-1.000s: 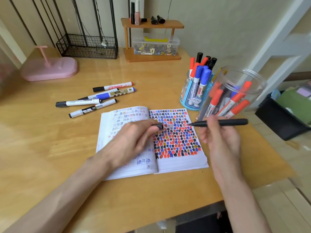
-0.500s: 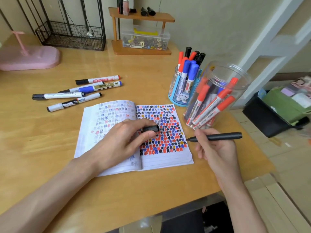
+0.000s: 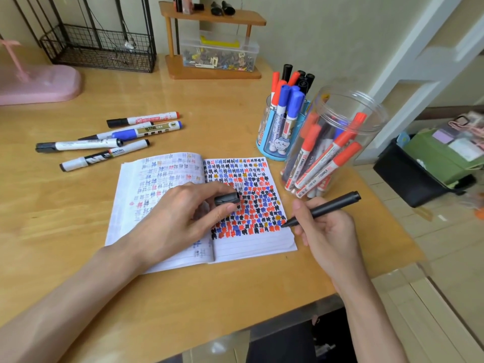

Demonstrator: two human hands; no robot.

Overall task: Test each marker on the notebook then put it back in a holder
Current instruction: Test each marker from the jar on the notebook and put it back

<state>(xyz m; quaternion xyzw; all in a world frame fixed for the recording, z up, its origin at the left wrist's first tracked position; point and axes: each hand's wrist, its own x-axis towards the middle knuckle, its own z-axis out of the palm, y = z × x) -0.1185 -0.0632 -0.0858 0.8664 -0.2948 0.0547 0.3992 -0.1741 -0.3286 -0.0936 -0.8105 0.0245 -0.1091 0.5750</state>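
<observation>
while right hand (image 3: 324, 231) grips black marker (image 3: 326, 206) and left hand (image 3: 180, 213) pinches cap (image 3: 227, 199) — blue cup (image 3: 271, 150) and jar (image 3: 366, 106) hold markers (image 3: 291, 106).

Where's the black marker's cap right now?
Head view, centre: the small black plastic cap is pinched by the left hand over the open paper notebook's right page, left of the uncapped black marker held by the right hand.

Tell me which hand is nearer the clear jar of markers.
Right. The right hand, holding a black marker, is just in front of the clear jar. The left hand rests on the notebook, pinching a cap, farther off to the jar's left.
</observation>
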